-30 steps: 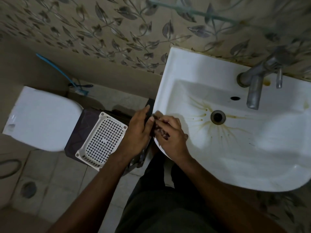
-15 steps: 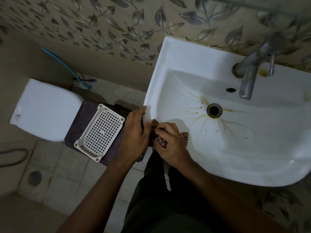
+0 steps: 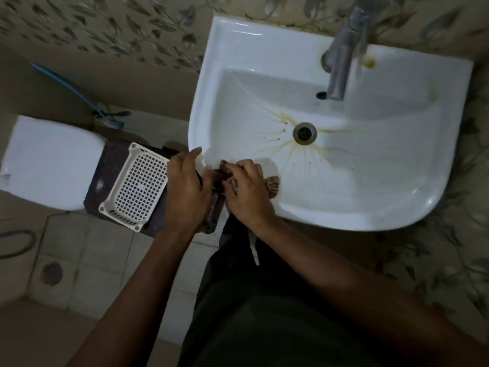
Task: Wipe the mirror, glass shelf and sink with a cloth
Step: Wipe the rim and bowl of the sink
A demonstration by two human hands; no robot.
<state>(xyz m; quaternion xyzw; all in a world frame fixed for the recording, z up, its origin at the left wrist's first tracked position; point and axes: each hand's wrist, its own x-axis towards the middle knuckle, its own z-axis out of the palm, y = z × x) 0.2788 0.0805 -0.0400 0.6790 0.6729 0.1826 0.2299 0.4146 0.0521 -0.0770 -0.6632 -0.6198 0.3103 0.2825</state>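
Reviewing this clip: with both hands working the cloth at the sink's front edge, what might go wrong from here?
1. Part of the cloth hangs below the sink rim between the left hand and right hand; it might slip to the floor.
2. Wiping is confined to the near rim, so the yellow stains around the drain may be left.

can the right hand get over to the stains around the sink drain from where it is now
Probably yes. The right hand holds the cloth at the sink's near rim, and bare basin lies between it and the drain.
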